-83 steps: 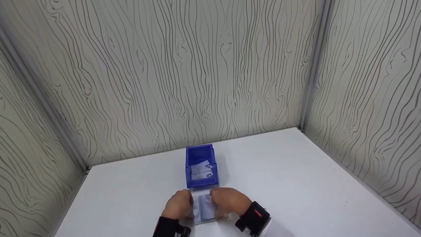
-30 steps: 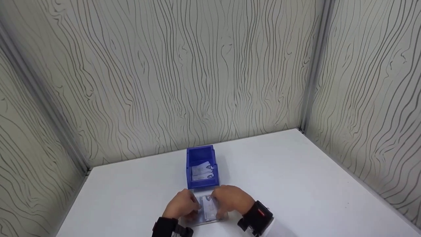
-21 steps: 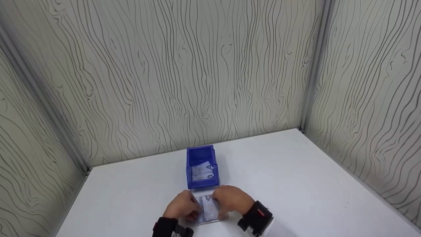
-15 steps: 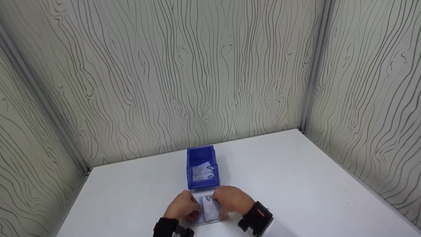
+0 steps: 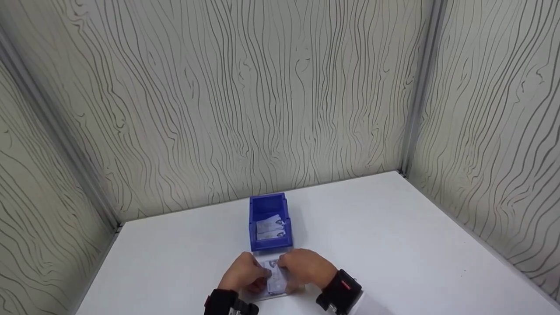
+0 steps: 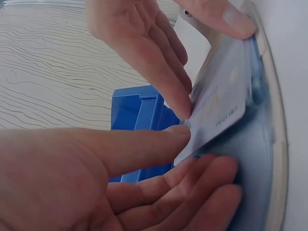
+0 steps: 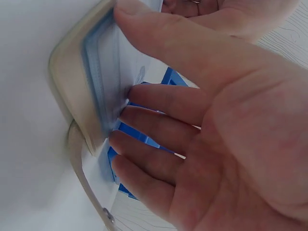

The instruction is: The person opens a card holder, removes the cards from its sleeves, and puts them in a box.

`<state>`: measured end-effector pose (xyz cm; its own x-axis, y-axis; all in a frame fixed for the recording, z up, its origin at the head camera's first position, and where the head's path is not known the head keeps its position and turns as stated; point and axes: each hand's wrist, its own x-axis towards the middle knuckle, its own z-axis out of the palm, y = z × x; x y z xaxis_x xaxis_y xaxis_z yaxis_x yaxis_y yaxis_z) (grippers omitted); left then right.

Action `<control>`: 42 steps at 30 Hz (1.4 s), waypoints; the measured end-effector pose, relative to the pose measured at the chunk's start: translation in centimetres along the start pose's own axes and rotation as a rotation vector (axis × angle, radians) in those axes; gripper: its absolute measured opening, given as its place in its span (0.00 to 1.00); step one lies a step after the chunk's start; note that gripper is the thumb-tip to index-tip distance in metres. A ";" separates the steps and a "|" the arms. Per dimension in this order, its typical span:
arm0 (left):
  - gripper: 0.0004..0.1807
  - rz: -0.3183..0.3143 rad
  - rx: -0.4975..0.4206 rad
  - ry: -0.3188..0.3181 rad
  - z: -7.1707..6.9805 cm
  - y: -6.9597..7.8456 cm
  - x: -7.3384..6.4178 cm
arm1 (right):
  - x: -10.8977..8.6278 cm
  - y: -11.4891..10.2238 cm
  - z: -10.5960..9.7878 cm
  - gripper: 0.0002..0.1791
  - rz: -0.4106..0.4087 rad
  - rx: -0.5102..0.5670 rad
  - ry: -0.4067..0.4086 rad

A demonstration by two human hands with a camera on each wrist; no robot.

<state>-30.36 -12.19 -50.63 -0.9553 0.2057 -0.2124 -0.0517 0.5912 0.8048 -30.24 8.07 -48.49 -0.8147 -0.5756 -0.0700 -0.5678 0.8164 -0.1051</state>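
A white printed card (image 5: 275,280) lies over a card holder with clear bluish sleeves and a beige cover (image 7: 72,77), at the table's near side. My left hand (image 5: 243,273) pinches the card's left corner; in the left wrist view its thumb (image 6: 175,137) is on top and the fingers are below. My right hand (image 5: 308,266) grips the holder from the right. In the right wrist view its thumb (image 7: 130,7) presses the near edge and its fingers (image 7: 144,144) touch the far edge. The card's right side is partly hidden by my right hand.
Just behind the holder stands a blue bin (image 5: 267,205) with several white cards (image 5: 270,227) inside. A beige strap (image 7: 82,163) with a metal snap extends from the holder. Wood-patterned panels (image 5: 262,109) enclose the white table (image 5: 372,227) at back and sides.
Earliest, only the bluish sleeve showed between my hands; then the white card appeared there. Since half a second ago, the card has shifted slightly left and my left thumb has come onto its edge.
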 end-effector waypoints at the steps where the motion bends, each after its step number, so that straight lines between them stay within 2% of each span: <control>1: 0.09 -0.003 -0.003 0.000 0.0 0.0 0.0 | 0.0 0.0 0.1 0.25 -0.002 -0.005 0.002; 10: 0.07 -0.017 -0.018 0.018 0.3 -0.1 0.1 | 0.0 -0.1 0.1 0.26 0.009 0.002 -0.001; 16: 0.07 -0.014 0.004 0.034 0.3 0.0 0.0 | -0.2 -0.2 0.0 0.25 0.041 -0.001 0.004; 21: 0.07 -0.058 0.002 0.033 0.3 0.0 0.1 | -0.3 -0.3 0.1 0.24 0.067 -0.024 -0.012; 26: 0.07 -0.079 0.008 0.030 0.4 0.0 0.2 | -0.5 -0.3 0.0 0.22 0.054 -0.067 -0.010; 33: 0.07 -0.073 0.005 0.017 0.2 -0.2 0.2 | -0.5 -0.4 -0.4 0.23 0.075 -0.110 -0.051; 37: 0.07 -0.085 -0.008 0.006 0.0 -0.2 0.2 | -0.5 -0.3 -0.4 0.24 0.100 -0.094 -0.066; 42: 0.08 -0.078 -0.054 -0.034 -0.4 -0.4 0.2 | -0.4 -0.1 -0.4 0.21 0.077 -0.120 -0.065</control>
<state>-30.64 -12.71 -50.76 -0.9374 0.1874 -0.2936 -0.1421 0.5640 0.8135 -29.87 8.25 -48.04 -0.8493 -0.5097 -0.1373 -0.5170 0.8557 0.0217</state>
